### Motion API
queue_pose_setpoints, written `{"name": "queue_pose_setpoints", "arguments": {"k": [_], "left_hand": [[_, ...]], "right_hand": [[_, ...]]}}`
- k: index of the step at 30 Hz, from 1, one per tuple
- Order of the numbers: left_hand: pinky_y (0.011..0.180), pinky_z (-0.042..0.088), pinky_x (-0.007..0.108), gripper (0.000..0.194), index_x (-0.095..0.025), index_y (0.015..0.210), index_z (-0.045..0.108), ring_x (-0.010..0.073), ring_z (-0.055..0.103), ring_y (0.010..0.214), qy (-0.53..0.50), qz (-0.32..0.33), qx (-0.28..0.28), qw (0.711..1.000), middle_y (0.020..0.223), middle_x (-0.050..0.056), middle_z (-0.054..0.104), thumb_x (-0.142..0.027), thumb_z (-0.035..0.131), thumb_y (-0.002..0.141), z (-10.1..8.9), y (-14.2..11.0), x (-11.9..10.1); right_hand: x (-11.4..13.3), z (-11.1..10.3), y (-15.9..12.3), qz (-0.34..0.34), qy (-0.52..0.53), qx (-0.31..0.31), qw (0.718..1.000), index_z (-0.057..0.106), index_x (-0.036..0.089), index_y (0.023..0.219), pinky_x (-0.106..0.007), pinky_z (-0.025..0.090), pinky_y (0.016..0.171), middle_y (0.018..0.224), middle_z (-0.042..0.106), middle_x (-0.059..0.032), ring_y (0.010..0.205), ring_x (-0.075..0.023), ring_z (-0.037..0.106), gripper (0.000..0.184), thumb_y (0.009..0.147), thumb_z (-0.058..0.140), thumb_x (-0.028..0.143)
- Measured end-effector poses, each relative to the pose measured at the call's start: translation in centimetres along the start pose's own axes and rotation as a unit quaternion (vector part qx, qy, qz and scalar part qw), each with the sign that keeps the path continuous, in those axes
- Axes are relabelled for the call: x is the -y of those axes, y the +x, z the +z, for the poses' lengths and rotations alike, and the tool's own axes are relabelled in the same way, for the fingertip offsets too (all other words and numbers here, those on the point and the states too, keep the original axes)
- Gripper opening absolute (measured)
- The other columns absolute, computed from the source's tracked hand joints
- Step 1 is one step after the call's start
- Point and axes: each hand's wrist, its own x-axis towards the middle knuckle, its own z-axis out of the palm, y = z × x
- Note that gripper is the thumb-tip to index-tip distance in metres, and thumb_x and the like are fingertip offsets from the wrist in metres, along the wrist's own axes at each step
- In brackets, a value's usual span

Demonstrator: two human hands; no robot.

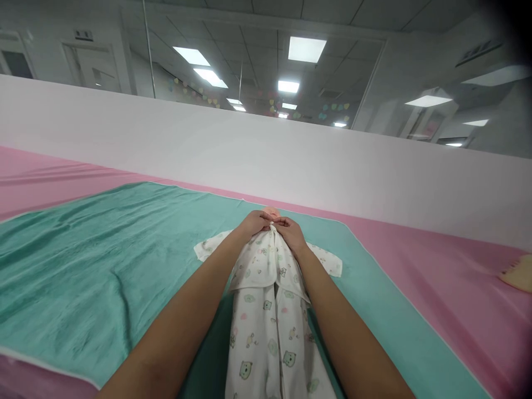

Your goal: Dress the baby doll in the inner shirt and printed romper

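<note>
A white baby shirt (253,266) printed with small green bears and other figures lies front up, both sleeves spread to the sides. Matching trousers (253,338) reach from under its hem toward me. Beyond the collar shows a bit of the pinkish head (272,211) of a baby-sized figure, mostly hidden behind my fingers. My left hand (255,221) pinches the collar from the left. On the other side, my right hand (290,230) is closed on the collar too, its fingertips meeting the left ones. Whatever fastening lies between the fingers is too small to make out.
Under the clothed figure is a wrinkled green towel (137,249), spread over a pink sheet (415,260). A low white wall (249,149) runs behind, with glass above it. At the far right edge lies a yellowish flat object (517,273), partly cut off.
</note>
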Motion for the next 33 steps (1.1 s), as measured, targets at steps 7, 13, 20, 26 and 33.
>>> {"name": "queue_pose_setpoints", "arguments": {"k": [7, 13, 20, 26, 33], "left_hand": [[0.08, 0.045, 0.028, 0.02, -0.016, 0.082, 0.069, 0.0174, 0.059, 0.081, 0.196, 0.128, -0.035, 0.972, 0.081, 0.006, 0.067, -0.014, 0.049, 0.077, 0.6, -1.0, 1.2], [0.088, 0.041, 0.03, 0.027, -0.017, 0.097, 0.064, 0.0193, 0.056, 0.098, 0.275, 0.206, -0.062, 0.937, 0.104, 0.007, 0.064, -0.025, 0.041, 0.085, 0.9, -2.9, 2.0], [0.084, 0.042, 0.028, 0.035, -0.019, 0.093, 0.063, 0.0178, 0.057, 0.093, 0.234, 0.221, -0.077, 0.944, 0.097, 0.005, 0.064, -0.038, 0.035, 0.089, -0.1, -4.7, 2.3], [0.092, 0.039, 0.027, 0.034, -0.019, 0.098, 0.063, 0.0168, 0.054, 0.103, 0.24, 0.225, -0.07, 0.942, 0.108, 0.004, 0.063, -0.036, 0.035, 0.09, -0.3, -4.5, 2.8], [0.098, 0.036, 0.029, 0.037, -0.021, 0.105, 0.063, 0.0177, 0.051, 0.109, 0.298, 0.25, -0.059, 0.92, 0.114, 0.003, 0.062, -0.034, 0.032, 0.091, -0.3, -3.9, 3.2]], "right_hand": [[0.7, 0.1, -2.4, -0.052, -0.101, -0.026, 0.993, 0.064, 0.021, 0.092, -0.036, 0.041, 0.092, 0.103, 0.064, -0.0045, 0.098, -0.0192, 0.057, 0.023, 0.076, 0.052, 0.033], [2.0, -0.3, -6.7, -0.201, -0.239, 0.024, 0.95, 0.063, 0.022, 0.104, -0.034, 0.031, 0.102, 0.119, 0.056, -0.0049, 0.114, -0.0163, 0.047, 0.034, 0.087, 0.033, 0.022], [3.1, 0.1, -7.4, -0.171, -0.294, 0.03, 0.94, 0.061, 0.022, 0.109, -0.035, 0.03, 0.101, 0.122, 0.056, -0.0044, 0.116, -0.0189, 0.045, 0.032, 0.09, 0.038, 0.034], [4.2, 0.5, -8.3, -0.207, -0.362, 0.002, 0.909, 0.062, 0.021, 0.098, -0.035, 0.035, 0.095, 0.111, 0.061, -0.0051, 0.108, -0.0194, 0.048, 0.027, 0.09, 0.036, 0.026], [4.3, 0.6, -8.2, -0.208, -0.389, 0.017, 0.897, 0.057, 0.022, 0.104, -0.034, 0.035, 0.092, 0.116, 0.058, -0.0072, 0.111, -0.0199, 0.047, 0.024, 0.089, 0.038, 0.024]]}}
